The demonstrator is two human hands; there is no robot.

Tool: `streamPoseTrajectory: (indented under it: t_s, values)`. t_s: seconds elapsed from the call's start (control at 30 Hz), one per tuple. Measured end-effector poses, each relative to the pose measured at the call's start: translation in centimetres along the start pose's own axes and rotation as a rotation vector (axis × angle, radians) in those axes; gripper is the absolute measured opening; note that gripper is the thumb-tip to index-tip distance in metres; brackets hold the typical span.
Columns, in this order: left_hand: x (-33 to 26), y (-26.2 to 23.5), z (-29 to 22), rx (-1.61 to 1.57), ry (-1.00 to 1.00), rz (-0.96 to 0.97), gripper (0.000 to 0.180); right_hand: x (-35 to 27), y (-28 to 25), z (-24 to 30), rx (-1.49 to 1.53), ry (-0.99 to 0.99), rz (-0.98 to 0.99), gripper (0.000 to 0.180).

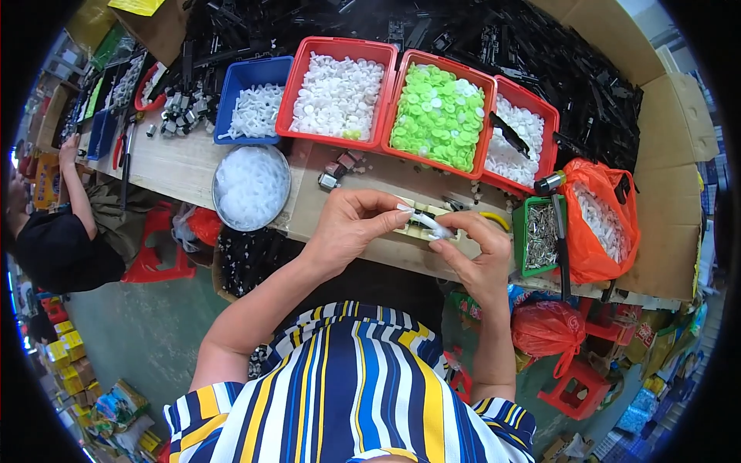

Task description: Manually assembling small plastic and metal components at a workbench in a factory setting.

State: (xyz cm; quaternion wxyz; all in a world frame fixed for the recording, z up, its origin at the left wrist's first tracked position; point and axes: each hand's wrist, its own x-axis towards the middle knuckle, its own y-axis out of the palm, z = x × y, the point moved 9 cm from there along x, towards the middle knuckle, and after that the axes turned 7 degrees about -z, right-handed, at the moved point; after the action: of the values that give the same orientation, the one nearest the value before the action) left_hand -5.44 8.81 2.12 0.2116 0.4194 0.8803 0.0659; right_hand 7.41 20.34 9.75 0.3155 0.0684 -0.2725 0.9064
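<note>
Over the workbench, my left hand pinches the left end of a small, slightly curved white plastic piece between thumb and fingertips. My right hand is closed on its other end, with the thumb below and the forefinger above. Just beneath lies a cream-coloured block with a dark strip in it, partly hidden by my fingers. Whether the white piece touches the block I cannot tell. Behind my right hand lie pliers with yellow handles, near the front edge of the bench.
Behind my hands stand a blue bin, red bins of white parts and a bin of lime-green discs. A round bowl stands left; a green tray of metal pins and an orange bag stand right. Black parts heap behind.
</note>
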Motion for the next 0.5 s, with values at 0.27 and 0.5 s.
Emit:
streamPoseTrajectory:
  t_s: [0.27,0.5]
  values:
    - [0.2,0.2,1.0,-0.057,-0.108,0.089,0.019,0.2,0.5,0.7,-0.044,-0.116,0.065,0.027]
    - [-0.8,0.9,-3.6,0.345,0.308,0.042,0.03,0.3,-0.6,-0.5,-0.007,-0.008,0.049,0.027]
